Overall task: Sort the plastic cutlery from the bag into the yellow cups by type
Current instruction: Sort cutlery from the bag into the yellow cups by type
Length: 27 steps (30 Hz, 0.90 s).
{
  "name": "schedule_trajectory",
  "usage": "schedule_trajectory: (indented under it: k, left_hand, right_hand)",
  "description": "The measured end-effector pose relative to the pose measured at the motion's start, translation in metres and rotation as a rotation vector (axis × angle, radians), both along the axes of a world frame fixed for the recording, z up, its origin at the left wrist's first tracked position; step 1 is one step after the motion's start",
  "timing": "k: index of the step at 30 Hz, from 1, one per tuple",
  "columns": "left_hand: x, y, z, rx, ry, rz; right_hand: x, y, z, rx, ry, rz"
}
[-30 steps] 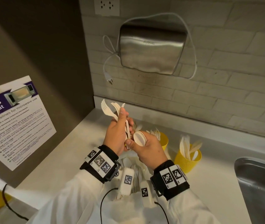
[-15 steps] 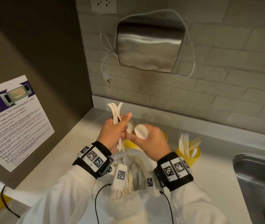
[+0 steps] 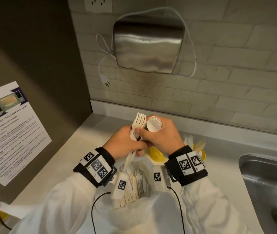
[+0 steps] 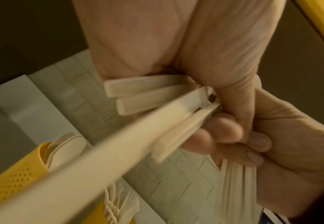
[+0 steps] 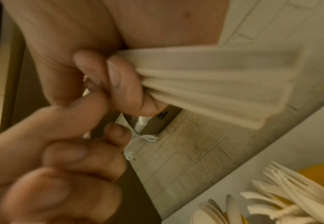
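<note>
My left hand grips a bunch of white plastic forks, tines up, above the open white bag. My right hand holds a stack of white spoons right beside them, its thumb lying across the forks. Several more pieces of cutlery lie in the bag. Beyond the hands stand two yellow cups, one just under the hands and one behind the right wrist. The left wrist view shows fork handles in my fist; the right wrist view shows spoon handles in my fingers.
A steel sink is set in the counter at the right. On the tiled wall hangs a metal hand dryer with a loose plug. A microwave notice covers the dark panel at the left.
The fanned forks in my left hand are now bunched together and upright. Both hands have closed up against each other, and my right thumb now lies on the forks.
</note>
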<state>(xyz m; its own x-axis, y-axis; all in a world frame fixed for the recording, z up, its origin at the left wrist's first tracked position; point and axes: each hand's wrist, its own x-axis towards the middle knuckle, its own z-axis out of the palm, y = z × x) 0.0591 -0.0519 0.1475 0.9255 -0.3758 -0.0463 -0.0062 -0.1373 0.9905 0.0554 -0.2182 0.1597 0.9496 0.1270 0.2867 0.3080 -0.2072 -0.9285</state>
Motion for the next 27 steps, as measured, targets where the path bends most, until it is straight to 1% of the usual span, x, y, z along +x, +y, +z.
schedule_trajectory:
  k: [3,7,8,9,11,13,15,17,18,19,22,24,27]
  left_hand:
    - [0.003,-0.002,-0.009,0.013,-0.007,0.152]
    - [0.001,-0.005,-0.019,0.134,-0.032,0.190]
    - [0.001,-0.004,-0.021,0.128,-0.018,0.196]
    - [0.002,-0.001,-0.023,0.100,0.000,0.204]
    - [0.002,0.004,-0.025,-0.029,0.084,0.227]
    - [0.001,0.006,-0.024,-0.165,0.167,0.234]
    - [-0.003,0.004,-0.021,-0.272,0.215,0.178]
    - [-0.007,-0.001,-0.018,-0.370,0.236,0.097]
    - [-0.009,-0.004,-0.017,-0.392,0.220,0.069]
    - [-0.010,-0.007,-0.016,-0.377,0.172,0.057]
    - [-0.009,-0.009,-0.019,-0.228,-0.040,0.050]
    - [-0.007,-0.005,-0.025,-0.247,-0.075,0.057]
    - [-0.003,0.004,-0.028,-0.306,-0.061,0.057]
  right_hand:
    - [0.003,0.003,-0.007,-0.047,-0.060,-0.093]
    - [0.004,0.012,-0.014,-0.096,-0.090,-0.103]
    - [0.004,0.012,-0.014,-0.048,-0.070,-0.106]
    - [0.003,0.012,-0.012,0.045,-0.035,-0.116]
    - [0.005,0.008,-0.008,0.267,0.024,-0.182]
    - [0.008,0.006,-0.002,0.487,0.047,-0.261]
    - [0.011,0.009,0.004,0.664,0.038,-0.279]
    - [0.010,0.014,0.008,0.742,0.020,-0.262]
    - [0.010,0.018,0.008,0.719,0.027,-0.272]
    - [0.008,0.021,0.008,0.669,0.036,-0.287]
    - [0.002,0.024,0.003,0.523,0.052,-0.296]
    - [0.000,0.018,0.004,0.385,0.022,-0.266]
    - [0.000,0.000,0.004,0.133,-0.002,-0.111]
